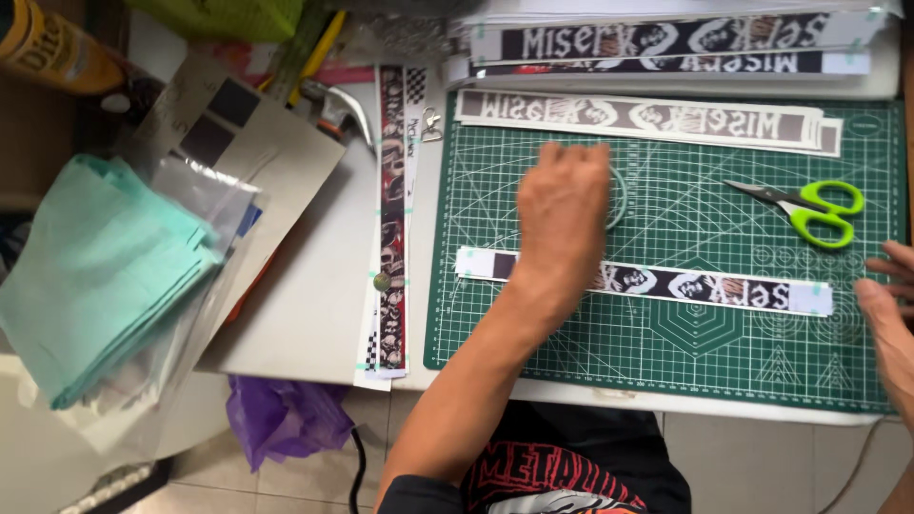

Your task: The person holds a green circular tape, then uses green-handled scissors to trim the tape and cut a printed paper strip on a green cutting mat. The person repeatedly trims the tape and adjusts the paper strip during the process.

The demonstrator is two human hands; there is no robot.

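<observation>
Seen from above, a green cutting mat (666, 362) on a pale worktable (314, 295). Left hand (564, 214) stretched across the mat's middle, knuckles up, fingers curled down over a pale ring of tape (617, 195) that peeks out at the hand's right side; whether gripped or merely touched, cannot tell. Just below the wrist, a long printed paper strip (705, 286), black with white lettering and skull figures, lying flat and running left to right across the mat, its left part crossed by the forearm. Right hand (885, 309) at the mat's right edge, only partly in view, fingers loosely spread and holding nothing, fingertips near the strip's right end. Green-handled scissors (809, 209) closed, near the mat's upper right corner, well apart from both hands. More printed strips (647, 116) stacked along the mat's top edge and beyond it. Off the mat's left edge, a narrow red-and-black skull-patterned strip (391, 219) running top to bottom. Farther left, a stack of mint-green sheets (95, 276) overhanging the table's left edge, and a hammer head (345, 107) near the top.
</observation>
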